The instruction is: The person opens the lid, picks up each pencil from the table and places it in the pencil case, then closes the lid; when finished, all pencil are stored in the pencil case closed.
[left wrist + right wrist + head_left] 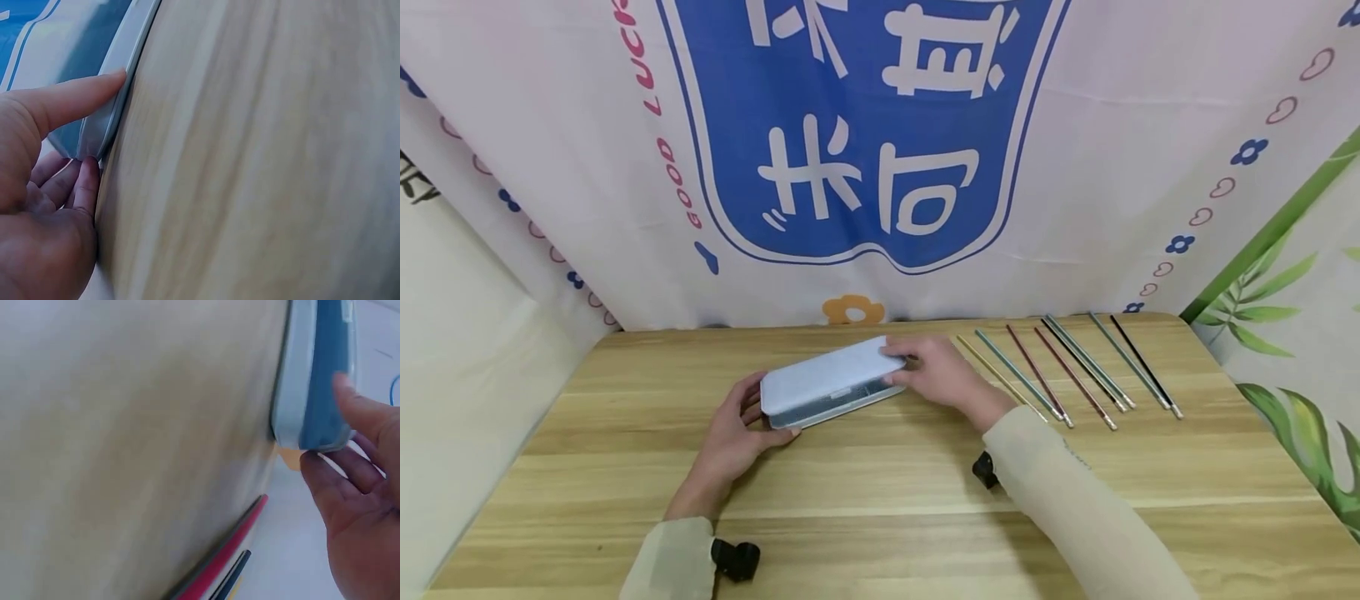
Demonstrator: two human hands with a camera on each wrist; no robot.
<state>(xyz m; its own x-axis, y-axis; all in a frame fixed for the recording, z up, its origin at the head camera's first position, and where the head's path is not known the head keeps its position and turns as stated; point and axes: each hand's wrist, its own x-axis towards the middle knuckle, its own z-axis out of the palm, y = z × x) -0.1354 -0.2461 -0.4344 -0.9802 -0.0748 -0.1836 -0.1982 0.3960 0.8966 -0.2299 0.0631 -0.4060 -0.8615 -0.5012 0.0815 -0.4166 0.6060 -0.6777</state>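
A light blue, long pencil case lies at an angle on the table. Along its near side the lid stands a little raised, and a dark gap shows beneath. My left hand holds the left end, thumb on the low front edge and the other fingers round the end. At the opposite end, my right hand grips the case near the lid. In the right wrist view its thumb lies against the side of the case, with the fingers at the end. What the case contains is hidden.
Several pencils lie spread on the wooden table to the right, among them a yellow pencil, a red pencil and a black pencil. A printed cloth hangs behind the far table edge.
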